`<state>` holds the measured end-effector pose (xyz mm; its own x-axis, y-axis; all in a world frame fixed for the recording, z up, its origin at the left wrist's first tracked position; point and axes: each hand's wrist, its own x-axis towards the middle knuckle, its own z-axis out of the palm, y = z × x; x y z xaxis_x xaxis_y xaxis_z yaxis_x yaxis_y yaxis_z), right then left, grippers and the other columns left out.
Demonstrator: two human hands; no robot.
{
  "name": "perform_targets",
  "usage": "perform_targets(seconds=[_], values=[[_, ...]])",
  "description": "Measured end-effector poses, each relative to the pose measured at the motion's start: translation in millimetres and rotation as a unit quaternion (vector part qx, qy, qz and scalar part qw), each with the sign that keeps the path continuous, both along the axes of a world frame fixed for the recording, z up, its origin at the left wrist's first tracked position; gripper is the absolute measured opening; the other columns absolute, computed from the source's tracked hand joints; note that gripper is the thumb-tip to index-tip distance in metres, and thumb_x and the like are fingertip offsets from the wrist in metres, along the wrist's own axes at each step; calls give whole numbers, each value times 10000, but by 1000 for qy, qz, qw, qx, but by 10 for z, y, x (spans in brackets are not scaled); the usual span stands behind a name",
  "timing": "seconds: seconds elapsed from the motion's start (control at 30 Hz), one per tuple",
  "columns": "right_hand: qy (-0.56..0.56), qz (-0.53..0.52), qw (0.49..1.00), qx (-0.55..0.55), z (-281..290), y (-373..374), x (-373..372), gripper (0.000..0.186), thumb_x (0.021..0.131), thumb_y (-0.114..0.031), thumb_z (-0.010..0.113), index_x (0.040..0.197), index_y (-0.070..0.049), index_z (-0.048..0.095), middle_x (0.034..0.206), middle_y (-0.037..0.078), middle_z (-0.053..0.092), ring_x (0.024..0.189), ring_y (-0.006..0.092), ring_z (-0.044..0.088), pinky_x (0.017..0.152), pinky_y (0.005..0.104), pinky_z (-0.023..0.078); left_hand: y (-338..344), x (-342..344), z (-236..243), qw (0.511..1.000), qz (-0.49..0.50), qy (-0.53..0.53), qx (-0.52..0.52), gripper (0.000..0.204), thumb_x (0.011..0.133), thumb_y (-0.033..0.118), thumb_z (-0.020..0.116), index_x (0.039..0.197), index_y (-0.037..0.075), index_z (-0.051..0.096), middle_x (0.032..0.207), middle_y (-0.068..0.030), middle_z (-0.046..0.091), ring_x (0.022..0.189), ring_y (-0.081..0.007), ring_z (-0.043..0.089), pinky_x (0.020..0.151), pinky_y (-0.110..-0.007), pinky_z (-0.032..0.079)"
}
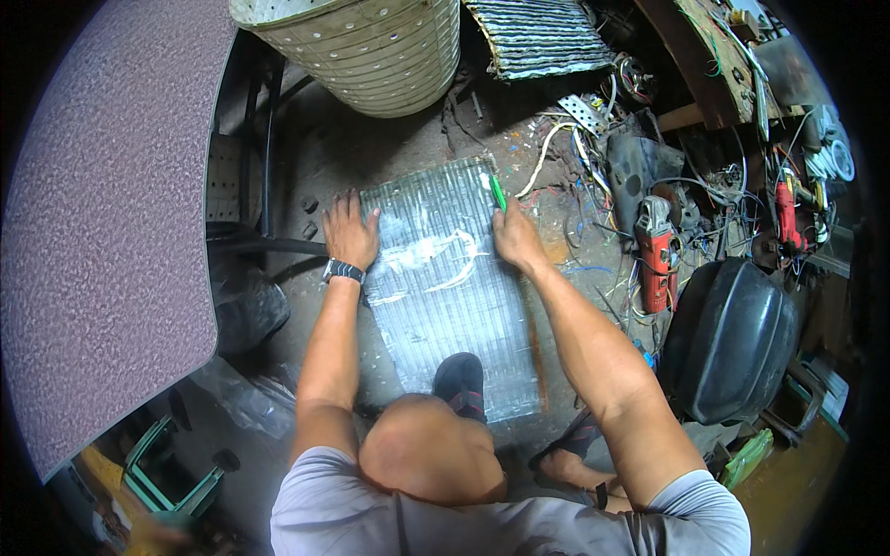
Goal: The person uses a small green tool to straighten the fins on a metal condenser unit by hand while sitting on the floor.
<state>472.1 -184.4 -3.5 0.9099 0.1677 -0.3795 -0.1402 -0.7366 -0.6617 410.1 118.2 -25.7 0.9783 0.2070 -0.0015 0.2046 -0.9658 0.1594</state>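
A ribbed, silvery translucent sheet (445, 315) lies on the floor beneath me, with white smears across its middle and my dark shoe (456, 375) resting on it. At its upper left edge, my left hand (350, 236) presses down with fingers stretched out; a watch circles that wrist. My right hand (514, 239) is closed around a slim green tool (498, 190) at the sheet's upper right edge; the tool's tip is too small to make out.
A pale speckled panel (111, 232) fills the left. A perforated tub (348, 51) and ridged mat (538, 37) lie at the top. Tangled wires, a red angle grinder (655, 269), another red power tool (788, 213) and a black rounded case (728, 338) crowd the right; a green frame (148, 463) lies lower left.
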Motion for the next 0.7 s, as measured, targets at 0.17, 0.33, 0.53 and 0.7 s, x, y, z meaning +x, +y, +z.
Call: perform_targets(seconds=[0.17, 0.33, 0.53, 0.7], values=[[4, -4, 1000, 2, -38, -75, 20, 382, 980, -242, 493, 1196, 69, 448, 997, 386, 627, 1000, 535, 611, 892, 576, 469, -89, 61, 15, 999, 8, -10, -49, 598, 957, 324, 567, 1402, -55, 442, 1453, -247, 448, 1381, -427, 370, 1152, -487, 299], [-8, -2, 1000, 8, -73, -81, 33, 378, 984, -253, 480, 1166, 76, 448, 959, 378, 636, 954, 542, 619, 867, 590, 473, -116, 53, 21, 998, 6, -23, -53, 598, 936, 298, 601, 1378, -81, 461, 1436, -297, 441, 1369, -452, 378, 1138, -480, 330], [9, 28, 999, -21, 64, 19, -1, 359, 975, -239, 475, 1127, 84, 444, 875, 380, 637, 863, 533, 643, 810, 601, 488, -527, 174, 286, 998, -1, -63, -18, 553, 899, 236, 664, 1356, -35, 513, 1438, -251, 457, 1300, -406, 450, 1084, -444, 385], [-5, 28, 1000, -12, 121, 233, 155, 342, 960, -197, 474, 1098, 114, 443, 814, 367, 641, 813, 537, 647, 774, 605, 495, -1248, 548, 285, 947, -52, -52, -313, 477, 902, 239, 674, 1302, -3, 578, 1289, -265, 557, 1208, -405, 524, 1041, -448, 421]])
